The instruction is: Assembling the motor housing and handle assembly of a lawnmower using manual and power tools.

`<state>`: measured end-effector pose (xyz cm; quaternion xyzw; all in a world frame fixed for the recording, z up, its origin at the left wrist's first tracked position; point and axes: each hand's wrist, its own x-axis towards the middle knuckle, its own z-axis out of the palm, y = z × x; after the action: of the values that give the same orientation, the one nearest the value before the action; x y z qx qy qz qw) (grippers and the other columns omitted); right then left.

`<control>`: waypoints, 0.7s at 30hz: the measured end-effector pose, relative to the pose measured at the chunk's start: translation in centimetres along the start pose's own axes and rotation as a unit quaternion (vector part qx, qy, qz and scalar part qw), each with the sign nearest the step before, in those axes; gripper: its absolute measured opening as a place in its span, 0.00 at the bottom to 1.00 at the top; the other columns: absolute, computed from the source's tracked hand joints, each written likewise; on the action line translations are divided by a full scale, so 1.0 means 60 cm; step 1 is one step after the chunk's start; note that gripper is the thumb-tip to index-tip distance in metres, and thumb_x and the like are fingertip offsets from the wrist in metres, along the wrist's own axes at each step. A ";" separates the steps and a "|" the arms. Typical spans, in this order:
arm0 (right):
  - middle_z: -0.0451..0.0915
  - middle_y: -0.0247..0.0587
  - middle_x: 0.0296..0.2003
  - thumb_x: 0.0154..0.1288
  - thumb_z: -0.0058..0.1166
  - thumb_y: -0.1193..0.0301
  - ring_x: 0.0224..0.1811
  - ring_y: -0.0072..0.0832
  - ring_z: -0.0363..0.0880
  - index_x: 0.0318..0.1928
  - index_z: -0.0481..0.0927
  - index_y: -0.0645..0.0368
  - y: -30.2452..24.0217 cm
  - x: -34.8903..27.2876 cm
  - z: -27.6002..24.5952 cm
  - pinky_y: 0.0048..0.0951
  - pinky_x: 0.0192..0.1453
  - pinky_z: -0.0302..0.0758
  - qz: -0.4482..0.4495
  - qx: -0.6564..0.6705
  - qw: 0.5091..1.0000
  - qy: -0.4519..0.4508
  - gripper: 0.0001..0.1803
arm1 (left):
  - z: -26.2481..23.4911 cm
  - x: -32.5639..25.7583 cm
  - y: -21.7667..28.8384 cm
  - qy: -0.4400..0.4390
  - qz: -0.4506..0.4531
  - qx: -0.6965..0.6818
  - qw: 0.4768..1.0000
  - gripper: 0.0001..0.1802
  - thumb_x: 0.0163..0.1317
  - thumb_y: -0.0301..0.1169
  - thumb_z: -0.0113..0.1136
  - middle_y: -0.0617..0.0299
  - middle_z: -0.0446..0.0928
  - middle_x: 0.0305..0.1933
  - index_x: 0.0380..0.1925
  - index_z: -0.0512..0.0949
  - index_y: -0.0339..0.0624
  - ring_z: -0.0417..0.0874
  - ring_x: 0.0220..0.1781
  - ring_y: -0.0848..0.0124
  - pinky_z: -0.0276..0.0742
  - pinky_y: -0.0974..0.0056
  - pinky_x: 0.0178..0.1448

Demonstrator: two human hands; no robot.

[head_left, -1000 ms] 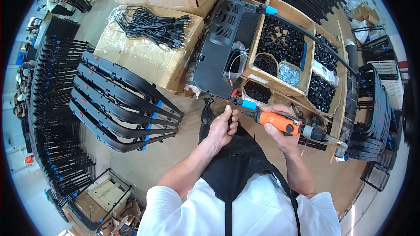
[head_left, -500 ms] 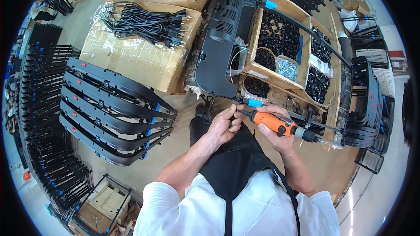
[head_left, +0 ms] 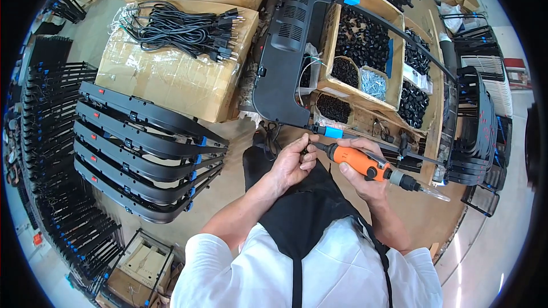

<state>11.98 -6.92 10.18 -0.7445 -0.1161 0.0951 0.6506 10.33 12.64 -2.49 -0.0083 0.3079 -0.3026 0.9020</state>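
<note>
An orange power screwdriver [head_left: 358, 161] with a black nose lies across my right hand [head_left: 372, 186], whose fingers wrap round its body. Its nose points left, to the fingertips of my left hand [head_left: 292, 162]. Those fingers are pinched together at the bit, and whatever small thing they hold is hidden. Just beyond both hands, a black plastic housing [head_left: 279, 88] with vents is joined to a black tubular frame [head_left: 394, 28] with blue tape [head_left: 329, 132] on it. The bit's tip is near this frame's near bar, but I cannot tell whether they touch.
Wooden trays [head_left: 337, 40] of black plastic parts and silver screws [head_left: 373, 84] stand beyond the frame. To the left, a carton [head_left: 165, 80] bears coiled black power cords [head_left: 177, 31]. Several curved black panels [head_left: 142, 154] are stacked nearer, with racked black frames [head_left: 51, 154] at far left.
The view has shifted slightly, so the cartons and panels sit a little farther left. Both hands keep nearly the same pose, with the screwdriver's rear end a little lower in the picture.
</note>
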 end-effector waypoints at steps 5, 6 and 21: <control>0.83 0.53 0.58 0.64 0.67 0.82 0.65 0.45 0.82 0.63 0.73 0.62 -0.004 0.005 -0.004 0.50 0.73 0.77 0.018 -0.030 0.999 -0.001 0.28 | -0.004 0.003 0.002 -0.008 -0.002 -0.014 1.000 0.16 0.84 0.40 0.53 0.66 0.72 0.33 0.56 0.77 0.38 0.68 0.28 0.77 0.60 0.72 0.24; 0.83 0.53 0.58 0.64 0.67 0.82 0.65 0.45 0.82 0.63 0.73 0.62 -0.006 0.006 -0.005 0.50 0.73 0.77 0.018 -0.030 0.999 -0.001 0.28 | -0.003 0.003 0.002 -0.012 -0.006 -0.013 1.000 0.17 0.84 0.40 0.53 0.66 0.73 0.33 0.56 0.77 0.38 0.68 0.29 0.77 0.60 0.72 0.24; 0.84 0.48 0.58 0.65 0.69 0.80 0.65 0.39 0.82 0.62 0.75 0.62 -0.020 0.030 -0.011 0.42 0.73 0.77 -0.019 -0.048 0.999 -0.003 0.27 | -0.021 -0.029 -0.015 -0.017 0.001 -0.004 1.000 0.20 0.83 0.51 0.52 0.74 0.63 0.28 0.46 0.76 0.45 0.62 0.27 0.80 0.54 0.74 0.22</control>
<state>13.80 -6.85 11.47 -0.7719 -0.1366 0.0792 0.6158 8.08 13.07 -2.37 -0.0164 0.2938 -0.3003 0.9073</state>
